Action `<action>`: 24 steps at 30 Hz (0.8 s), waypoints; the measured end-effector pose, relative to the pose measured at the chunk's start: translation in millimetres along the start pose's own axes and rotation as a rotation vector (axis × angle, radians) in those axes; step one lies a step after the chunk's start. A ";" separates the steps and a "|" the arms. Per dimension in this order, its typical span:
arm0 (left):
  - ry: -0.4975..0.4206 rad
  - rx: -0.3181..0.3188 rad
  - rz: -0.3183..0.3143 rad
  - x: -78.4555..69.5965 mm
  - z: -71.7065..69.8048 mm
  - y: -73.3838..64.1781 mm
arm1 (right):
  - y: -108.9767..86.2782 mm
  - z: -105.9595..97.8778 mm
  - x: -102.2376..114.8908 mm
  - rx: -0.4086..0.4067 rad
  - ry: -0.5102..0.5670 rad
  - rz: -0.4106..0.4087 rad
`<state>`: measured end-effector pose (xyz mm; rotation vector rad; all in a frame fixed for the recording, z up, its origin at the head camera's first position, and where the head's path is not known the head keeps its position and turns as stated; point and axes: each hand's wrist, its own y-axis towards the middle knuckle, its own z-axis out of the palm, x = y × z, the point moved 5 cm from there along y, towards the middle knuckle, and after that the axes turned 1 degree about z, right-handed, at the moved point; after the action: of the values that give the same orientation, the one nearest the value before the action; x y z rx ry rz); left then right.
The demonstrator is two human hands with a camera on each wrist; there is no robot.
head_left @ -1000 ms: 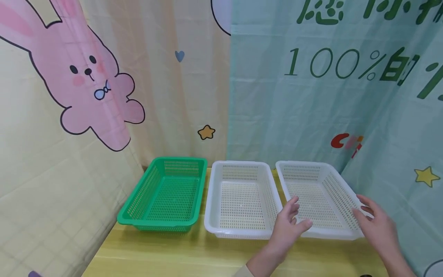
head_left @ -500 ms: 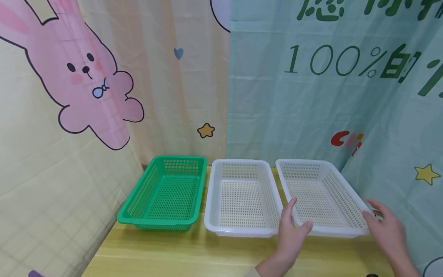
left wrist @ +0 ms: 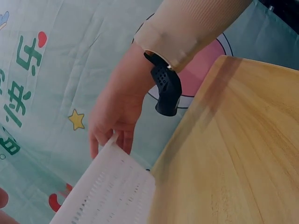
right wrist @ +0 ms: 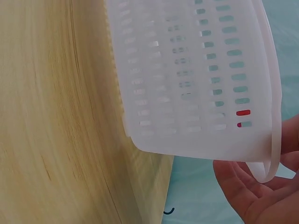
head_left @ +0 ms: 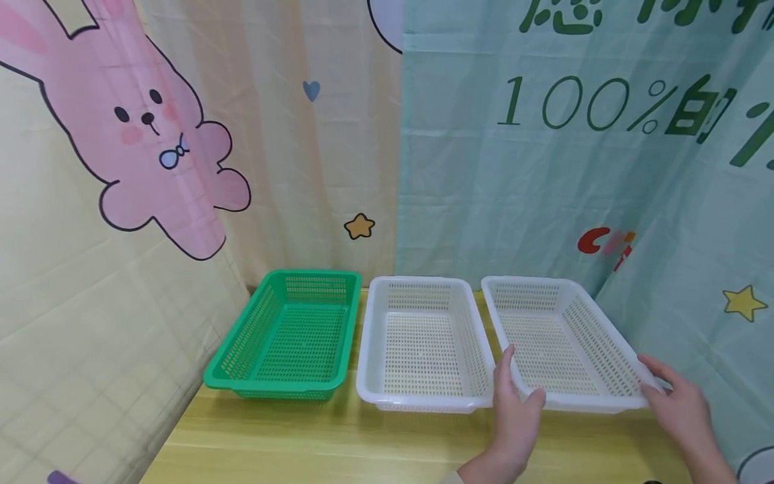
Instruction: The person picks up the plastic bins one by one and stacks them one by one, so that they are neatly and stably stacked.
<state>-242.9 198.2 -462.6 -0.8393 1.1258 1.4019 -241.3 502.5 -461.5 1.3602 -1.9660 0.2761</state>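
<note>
The right-hand white plastic basket (head_left: pixel 565 400) sits between both hands. My left hand (head_left: pixel 510 423) is at its near left corner, fingers straight and thumb spread, beside the rim; whether it presses the rim is hard to tell. At the near right corner my right hand (head_left: pixel 683 407) holds the rim, with the thumb on one side and the fingers beneath, as the right wrist view shows on the basket's corner (right wrist: pixel 201 147). The left wrist view also catches the right hand (left wrist: pixel 114 112) on that corner, with only a bit of the left hand (left wrist: pixel 3 205) at the edge.
A second white basket (head_left: pixel 365 363) stands close to the left, and a green basket (head_left: pixel 220 380) farther left. All three line up on the wooden table (head_left: pixel 363 447). Printed curtains (head_left: pixel 484 202) hang right behind and at the sides.
The near end of the right-hand white basket has shifted a little right. Both hands moved right with it, and the right hand closed on its corner.
</note>
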 end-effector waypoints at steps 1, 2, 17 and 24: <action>-0.019 -0.006 0.010 0.5 0.6 0.1 | 0.1 -0.4 -1.5 0.001 -0.003 0.008; -0.040 -0.010 0.015 1.1 1.2 0.1 | -0.4 -0.4 -2.8 -0.001 -0.009 0.022; -0.345 -0.043 -0.079 6.4 5.3 11.1 | -1.5 2.0 -13.5 0.113 0.106 0.268; -0.362 -0.054 -0.147 4.9 2.2 14.3 | -5.8 -2.5 -9.6 0.074 0.164 0.257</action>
<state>-257.5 202.6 -464.0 -0.6579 0.7386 1.3971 -233.3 508.4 -467.2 1.0900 -2.0067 0.5678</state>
